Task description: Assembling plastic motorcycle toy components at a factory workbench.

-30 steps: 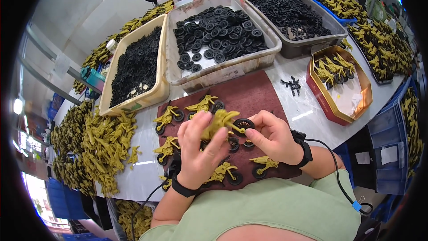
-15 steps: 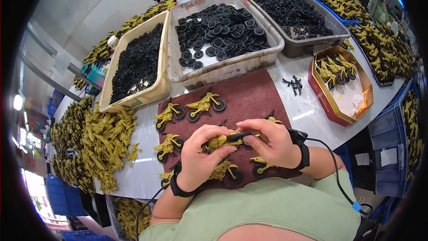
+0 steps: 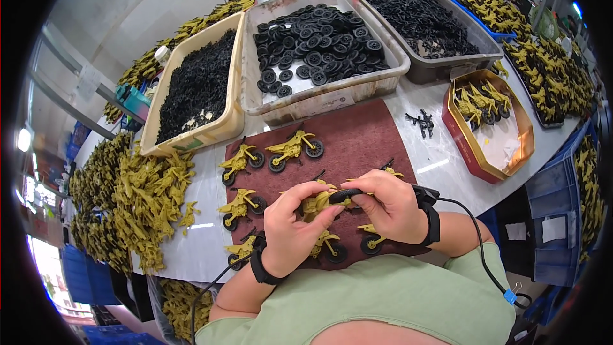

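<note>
Held above the maroon mat, the yellow toy motorbike looks light, stiff and perhaps brittle, best taken by its body, where the left hand grips, and black wheel, pinched by the right hand.

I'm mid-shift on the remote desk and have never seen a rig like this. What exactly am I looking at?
There is no machine: a person works bare-handed, seen from a wide fisheye camera on their head, which bends straight edges. The left hand holds a small yellow plastic motorcycle body; the right hand pinches a round black wheel, seen edge-on. Whether it is fully seated, I can't tell. Below lies a dark red rectangular mat bearing yellow toy motorcycles with black wheels. Beyond it stand three rectangular plastic tubs of black parts: cream, off-white and dark grey. Loose yellow plastic bodies are heaped at left.
</note>
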`<state>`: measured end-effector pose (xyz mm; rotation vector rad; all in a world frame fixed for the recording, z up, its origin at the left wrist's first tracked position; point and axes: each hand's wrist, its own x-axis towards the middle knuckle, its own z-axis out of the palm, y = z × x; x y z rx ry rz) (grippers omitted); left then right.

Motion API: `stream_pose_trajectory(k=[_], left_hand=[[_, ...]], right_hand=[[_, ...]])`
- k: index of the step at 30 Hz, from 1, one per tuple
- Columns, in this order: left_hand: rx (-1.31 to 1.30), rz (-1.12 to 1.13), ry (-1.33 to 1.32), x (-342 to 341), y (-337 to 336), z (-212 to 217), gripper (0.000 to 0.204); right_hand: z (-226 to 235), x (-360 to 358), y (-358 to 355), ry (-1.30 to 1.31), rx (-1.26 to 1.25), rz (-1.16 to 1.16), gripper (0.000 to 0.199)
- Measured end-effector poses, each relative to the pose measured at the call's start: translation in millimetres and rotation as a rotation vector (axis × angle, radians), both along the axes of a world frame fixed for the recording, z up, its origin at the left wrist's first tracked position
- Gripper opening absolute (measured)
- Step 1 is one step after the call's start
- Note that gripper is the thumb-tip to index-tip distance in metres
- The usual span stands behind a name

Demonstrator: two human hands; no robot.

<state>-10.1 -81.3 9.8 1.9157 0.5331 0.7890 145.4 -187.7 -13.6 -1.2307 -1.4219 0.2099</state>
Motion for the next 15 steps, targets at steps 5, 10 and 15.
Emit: stream_pose_trajectory(k=[5, 10, 15], left_hand=[[0.097, -0.127, -0.112, 1.3, 12.2, -6.6, 0.049], [0.227, -0.278, -0.068, -2.2, 16.3, -10.0, 0.069], [0.046, -0.266, -0.162, -1.6, 17.7, -9.4, 0.06]], right_hand=[[1.0, 0.4, 0.3, -0.015, -0.057, 0.011, 0.021], [-14.9, -1.3, 5.6, 0.187, -0.045, 0.078, 0.03], [-19.1, -0.2, 4.2, 0.211, 0.013, 0.103, 0.034]])
